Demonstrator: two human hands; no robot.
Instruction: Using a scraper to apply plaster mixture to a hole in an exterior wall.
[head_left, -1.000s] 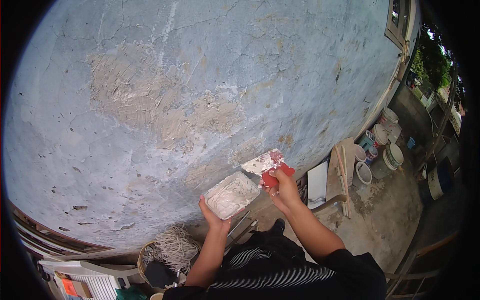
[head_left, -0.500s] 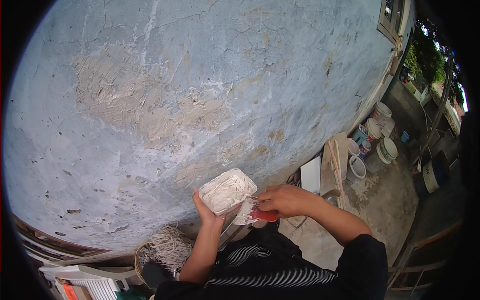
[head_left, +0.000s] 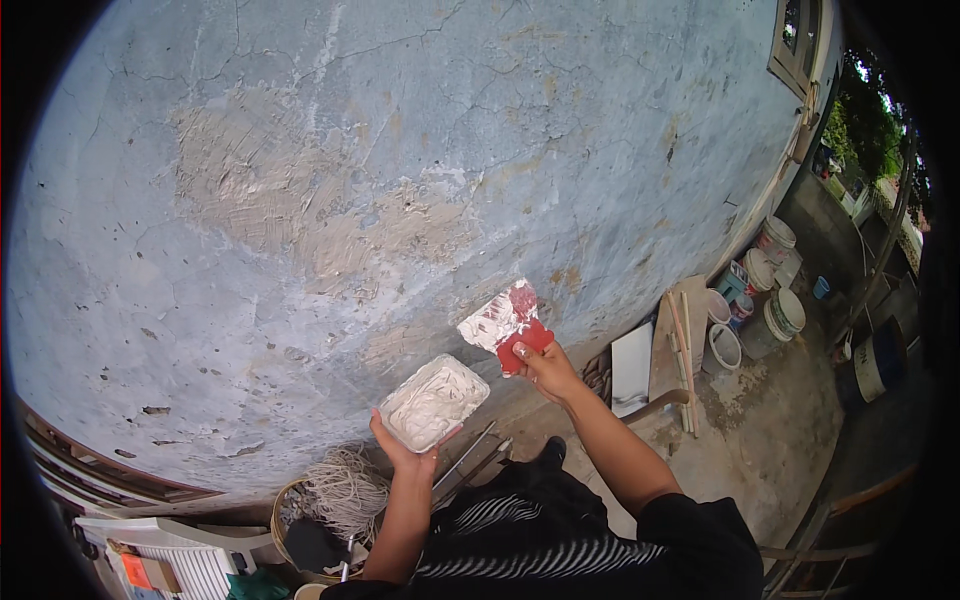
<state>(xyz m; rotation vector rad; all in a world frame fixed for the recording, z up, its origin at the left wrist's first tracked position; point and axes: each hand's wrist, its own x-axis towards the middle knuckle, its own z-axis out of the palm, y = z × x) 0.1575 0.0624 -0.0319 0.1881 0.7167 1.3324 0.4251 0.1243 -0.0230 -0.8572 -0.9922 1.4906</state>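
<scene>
My left hand grips a white rectangular tub from below and along its left side. Pale wall putty with a ridged, scraped surface fills much of it. In my right hand is a red putty scraper, held by its handle with the thumb on top. White putty coats the scraper's broad blade, which points up and left near the wall, beyond the tub. Whether the blade touches the wall I cannot tell. On the cracked blue wall, a large beige putty patch spreads across the upper left.
Several paint buckets stand on the concrete floor at the right. Wooden strips and a white panel lean near the wall's foot. At lower left are a basket with a tangle of pale cord and a white slatted object.
My right hand has lifted the scraper off the tub's right edge, up toward the wall, turning its blade upward with putty on it. The tub has shifted slightly down and left.
</scene>
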